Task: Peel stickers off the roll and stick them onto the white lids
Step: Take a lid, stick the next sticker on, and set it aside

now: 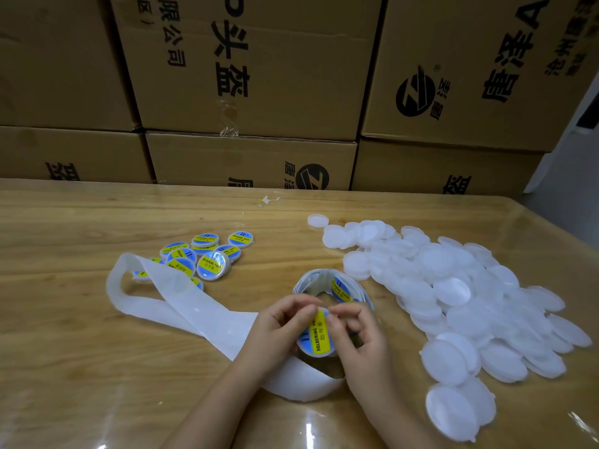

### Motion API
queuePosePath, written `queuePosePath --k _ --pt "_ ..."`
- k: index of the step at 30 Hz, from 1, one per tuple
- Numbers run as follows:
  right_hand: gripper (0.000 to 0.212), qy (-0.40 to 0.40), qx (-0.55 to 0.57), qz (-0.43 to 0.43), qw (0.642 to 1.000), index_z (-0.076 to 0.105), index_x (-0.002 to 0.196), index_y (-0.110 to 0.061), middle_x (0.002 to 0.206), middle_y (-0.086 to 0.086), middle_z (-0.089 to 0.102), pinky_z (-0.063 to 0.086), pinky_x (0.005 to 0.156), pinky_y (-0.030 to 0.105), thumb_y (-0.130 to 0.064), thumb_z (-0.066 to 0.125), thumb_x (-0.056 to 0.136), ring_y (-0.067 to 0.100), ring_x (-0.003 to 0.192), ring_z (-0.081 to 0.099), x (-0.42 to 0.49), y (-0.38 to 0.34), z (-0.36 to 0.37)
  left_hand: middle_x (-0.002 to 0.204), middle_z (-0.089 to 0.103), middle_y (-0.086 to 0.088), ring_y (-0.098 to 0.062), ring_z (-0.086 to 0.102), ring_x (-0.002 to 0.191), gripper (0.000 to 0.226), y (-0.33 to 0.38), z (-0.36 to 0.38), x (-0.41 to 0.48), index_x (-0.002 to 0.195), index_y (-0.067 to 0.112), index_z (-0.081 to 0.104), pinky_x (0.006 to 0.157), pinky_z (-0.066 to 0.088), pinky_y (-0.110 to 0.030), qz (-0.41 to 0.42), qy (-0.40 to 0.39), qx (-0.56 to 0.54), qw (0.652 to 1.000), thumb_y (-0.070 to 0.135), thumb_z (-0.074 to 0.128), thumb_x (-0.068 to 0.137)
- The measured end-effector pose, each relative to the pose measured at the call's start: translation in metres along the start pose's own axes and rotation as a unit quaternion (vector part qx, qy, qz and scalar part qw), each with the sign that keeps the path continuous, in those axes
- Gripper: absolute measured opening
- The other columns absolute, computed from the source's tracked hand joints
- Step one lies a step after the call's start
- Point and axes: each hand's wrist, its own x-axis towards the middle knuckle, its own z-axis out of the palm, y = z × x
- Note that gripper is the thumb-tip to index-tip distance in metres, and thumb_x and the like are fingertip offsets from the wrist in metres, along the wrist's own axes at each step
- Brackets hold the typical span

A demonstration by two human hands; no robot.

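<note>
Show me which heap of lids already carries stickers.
The small cluster left of the roll: their tops show blue-and-yellow stickers, while the big pile on the right is plain white.

The sticker (320,335) is blue with a yellow band and black lettering — the labelled lids (212,265) carry the same pattern. The loose lids (453,286) are milky white, the tabletop (64,335) light wood grain, the cartons (275,76) brown — black print.
</note>
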Motion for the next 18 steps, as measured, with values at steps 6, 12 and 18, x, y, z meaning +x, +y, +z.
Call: queuePosePath --k 6,12,18 --pt "0.007 0.07 0.043 0.029 0.996 0.06 0.085 -0.04 0.083 -0.006 0.07 0.051 0.065 0.018 -0.045 0.061 0.08 0.01 0.079 0.068 0.008 0.0 -0.01 0.075 0.063 -0.006 -0.019 0.06 0.068 0.04 -0.003 0.003 -0.002 0.111 0.022 0.062 0.067 0.052 -0.03 -0.006 -0.041 -0.027 0.999 0.016 0.074 0.073" --pt "0.036 -0.008 -0.023 0.0 1.0 0.054 0.108 -0.06 0.093 -0.018 0.063 0.046 0.084 0.021 -0.047 0.062 0.075 0.015 0.097 0.057 0.005 -0.004 -0.007 0.077 0.069 0.002 -0.011 0.06 0.06 0.023 -0.001 0.0 -0.002 0.106 0.023 0.069 0.058 0.051 -0.022 -0.004 -0.014 -0.041 0.999 0.023 0.066 0.083" --pt "0.047 -0.027 -0.09 -0.022 0.995 0.052 0.108 -0.057 0.105 -0.034 0.054 0.038 0.092 0.017 -0.036 0.07 0.07 -0.002 0.11 0.042 0.0 -0.014 -0.003 0.086 0.07 -0.004 -0.019 0.057 0.071 0.02 -0.005 -0.003 0.0 0.102 0.028 0.071 0.058 0.048 -0.025 -0.014 0.02 -0.021 0.999 0.031 0.058 0.086"
